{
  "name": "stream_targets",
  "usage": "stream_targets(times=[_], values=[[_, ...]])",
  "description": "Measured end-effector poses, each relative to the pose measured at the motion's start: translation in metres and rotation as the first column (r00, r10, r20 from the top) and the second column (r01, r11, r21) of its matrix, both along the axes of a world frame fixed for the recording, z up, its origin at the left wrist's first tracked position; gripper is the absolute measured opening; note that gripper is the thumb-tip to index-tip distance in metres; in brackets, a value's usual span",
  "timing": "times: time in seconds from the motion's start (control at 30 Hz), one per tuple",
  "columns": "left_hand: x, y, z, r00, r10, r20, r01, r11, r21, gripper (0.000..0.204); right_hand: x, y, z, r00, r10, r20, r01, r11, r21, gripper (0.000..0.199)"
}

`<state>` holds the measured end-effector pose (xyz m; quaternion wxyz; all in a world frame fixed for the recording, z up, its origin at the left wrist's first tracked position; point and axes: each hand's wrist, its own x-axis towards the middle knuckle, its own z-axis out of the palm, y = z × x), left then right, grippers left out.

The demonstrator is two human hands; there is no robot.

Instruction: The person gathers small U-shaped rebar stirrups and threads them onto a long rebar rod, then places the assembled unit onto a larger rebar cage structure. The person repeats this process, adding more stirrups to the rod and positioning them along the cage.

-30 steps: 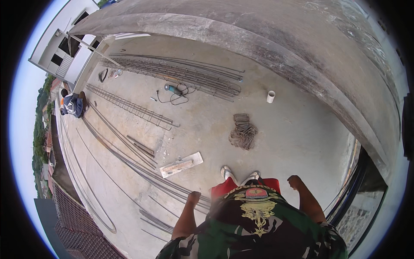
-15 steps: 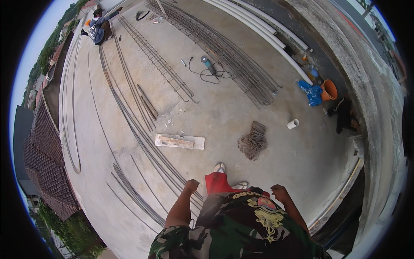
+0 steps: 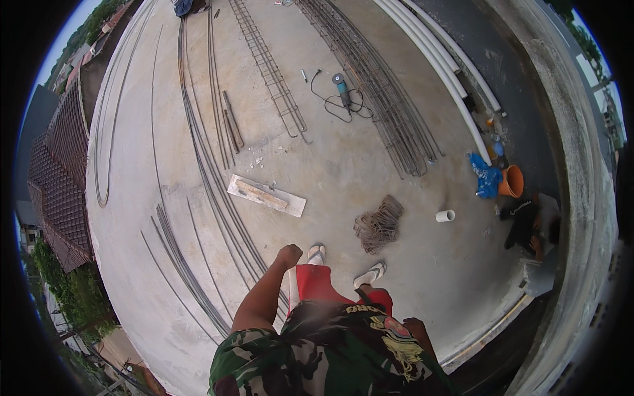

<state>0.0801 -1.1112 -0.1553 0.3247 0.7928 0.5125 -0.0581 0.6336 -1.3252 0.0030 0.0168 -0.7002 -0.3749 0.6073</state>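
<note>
Rusty, bent-wire stirrups lie heaped on smooth grey concrete, ahead and right of the left hand, well apart. That hand is curled fist-like, nothing visible in it; slender steel bars run along its left. The right hand is partly hidden, its grip indeterminable. Yellow lettering marks the camouflage shirt.

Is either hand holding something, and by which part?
Nothing shows in the curled left hand; for the right hand, partly behind the shirt, it cannot be told.
</note>
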Motion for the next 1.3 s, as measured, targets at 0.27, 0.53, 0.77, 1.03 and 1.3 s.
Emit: stream_targets(times=[0.27,0.53,0.77,1.03,1.3], values=[[0.152,0.049,0.078,0.710,0.614,0.344,-0.496,0.783,-0.375,0.026,0.103,0.087,-0.025,0.892,0.439,0.111,-0.427,0.896,-0.119,0.033],[0.308,0.023,-0.038,0.512,0.762,0.398,-0.391,0.619,-0.681,0.029,0.169,0.189,-0.148,0.890,0.402,0.213,-0.339,0.899,-0.278,0.030],[0.335,0.010,-0.154,0.818,0.428,0.384,-0.132,0.791,-0.598,0.027,0.069,0.290,-0.343,0.907,0.372,0.195,-0.334,0.921,-0.201,0.035],[0.353,0.063,-0.236,0.903,0.326,0.280,-0.082,0.770,-0.633,0.034,0.029,0.346,-0.526,0.849,0.456,0.268,-0.483,0.874,0.043,0.052],[0.365,0.109,-0.239,0.914,0.134,0.383,0.022,0.926,-0.378,0.034,-0.020,0.356,-0.608,0.735,0.466,0.494,-0.498,0.864,-0.074,0.068]])
